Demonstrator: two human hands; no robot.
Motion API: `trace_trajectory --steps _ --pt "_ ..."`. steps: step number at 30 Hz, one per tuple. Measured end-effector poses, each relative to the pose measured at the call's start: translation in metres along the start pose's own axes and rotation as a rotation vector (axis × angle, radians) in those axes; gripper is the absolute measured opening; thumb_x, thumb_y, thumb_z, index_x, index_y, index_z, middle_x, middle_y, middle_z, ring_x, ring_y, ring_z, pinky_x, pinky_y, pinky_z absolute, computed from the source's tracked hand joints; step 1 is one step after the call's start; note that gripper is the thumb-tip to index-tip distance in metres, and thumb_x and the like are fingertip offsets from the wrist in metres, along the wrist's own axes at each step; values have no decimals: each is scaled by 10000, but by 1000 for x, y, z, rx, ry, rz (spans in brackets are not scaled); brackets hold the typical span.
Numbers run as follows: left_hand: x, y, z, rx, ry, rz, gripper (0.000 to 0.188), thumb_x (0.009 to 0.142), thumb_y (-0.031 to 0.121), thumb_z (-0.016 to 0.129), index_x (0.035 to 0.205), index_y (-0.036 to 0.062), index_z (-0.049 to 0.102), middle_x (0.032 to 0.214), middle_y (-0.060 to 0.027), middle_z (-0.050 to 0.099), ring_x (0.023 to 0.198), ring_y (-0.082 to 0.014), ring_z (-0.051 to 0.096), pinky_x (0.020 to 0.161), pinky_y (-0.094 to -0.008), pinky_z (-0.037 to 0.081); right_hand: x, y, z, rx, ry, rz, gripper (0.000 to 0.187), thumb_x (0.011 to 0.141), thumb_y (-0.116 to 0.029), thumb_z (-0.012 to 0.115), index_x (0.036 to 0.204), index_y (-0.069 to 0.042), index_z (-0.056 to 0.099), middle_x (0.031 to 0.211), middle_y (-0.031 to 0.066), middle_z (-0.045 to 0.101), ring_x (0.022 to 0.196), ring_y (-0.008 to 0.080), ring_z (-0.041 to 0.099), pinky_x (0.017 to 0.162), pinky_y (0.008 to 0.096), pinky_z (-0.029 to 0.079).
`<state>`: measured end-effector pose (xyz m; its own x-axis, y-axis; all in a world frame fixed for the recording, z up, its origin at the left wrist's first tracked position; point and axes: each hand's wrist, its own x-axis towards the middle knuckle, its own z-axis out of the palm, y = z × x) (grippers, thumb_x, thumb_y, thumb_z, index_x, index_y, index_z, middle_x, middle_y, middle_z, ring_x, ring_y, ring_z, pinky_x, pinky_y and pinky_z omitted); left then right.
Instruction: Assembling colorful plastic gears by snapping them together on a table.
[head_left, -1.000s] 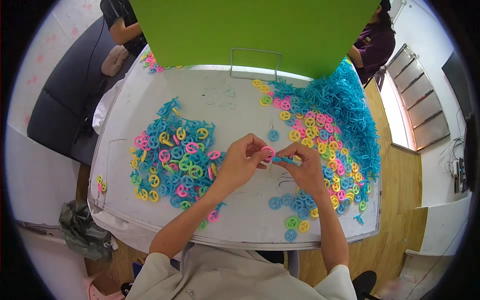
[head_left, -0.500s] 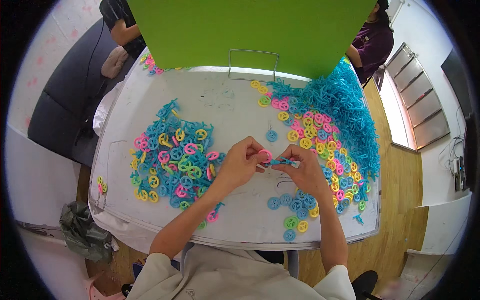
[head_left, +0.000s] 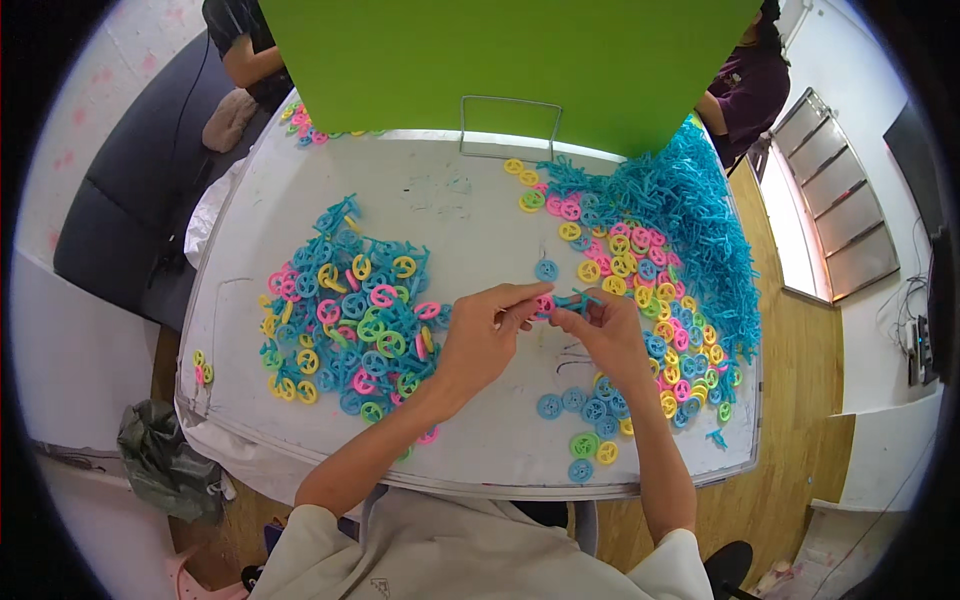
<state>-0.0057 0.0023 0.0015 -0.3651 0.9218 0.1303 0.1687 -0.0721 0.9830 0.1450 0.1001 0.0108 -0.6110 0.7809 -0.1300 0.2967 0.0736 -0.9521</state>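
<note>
Over the middle of the table my two hands meet. My left hand (head_left: 482, 335) is closed around a small pink spoked wheel (head_left: 543, 305), partly covered by its fingers. Pinched in my right hand (head_left: 610, 335) is a blue forked plastic piece (head_left: 576, 299), its end against the wheel; how far they are joined is hidden by the fingers. Just beyond my hands lies a single blue wheel (head_left: 545, 270). A heap of coloured wheels with blue pieces (head_left: 369, 328) spreads left of my left hand. Right of my right hand are many loose wheels (head_left: 621, 264).
A large mound of blue plastic pieces (head_left: 690, 200) covers the table's far right. A green board (head_left: 480, 65) with a wire stand (head_left: 511, 98) rises at the back. Two other people (head_left: 252, 62) are partly visible behind it. Several blue wheels (head_left: 593, 410) lie near the front edge.
My left fingers have moved slightly right and now cover more of the pink wheel. Both hands are closer together, with the blue piece still in the right.
</note>
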Motion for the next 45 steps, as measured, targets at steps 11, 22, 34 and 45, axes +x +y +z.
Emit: trace_trajectory --steps 11,22,34,45 --pt "-3 -2 7 8 93 35 152 913 -31 545 1026 -33 646 877 -103 690 799 -140 664 714 -268 548 -2 8 8 286 -25 20 241 856 -241 708 889 -3 690 727 16 663 642 42 515 567 212 391" --pt "-3 3 7 136 120 144 123 912 -56 527 991 -50 622 881 -131 689 801 -182 691 727 -286 567 -4 9 23 423 95 99 235 879 -224 691 917 8 678 794 40 676 668 60 556 614 209 446" --pt "-3 5 5 -33 104 56 45 943 -50 474 979 -52 501 916 -147 648 857 -206 691 707 -282 555 -8 16 37 600 88 141 278 919 -241 640 951 35 649 850 62 676 744 78 610 678 233 501" --pt "-3 3 3 -23 108 3 34 927 -65 495 948 -50 517 921 -143 655 847 -170 667 759 -280 548 -10 6 44 77 344 -36 213 845 -202 722 882 3 677 701 17 659 606 46 515 555 208 394"
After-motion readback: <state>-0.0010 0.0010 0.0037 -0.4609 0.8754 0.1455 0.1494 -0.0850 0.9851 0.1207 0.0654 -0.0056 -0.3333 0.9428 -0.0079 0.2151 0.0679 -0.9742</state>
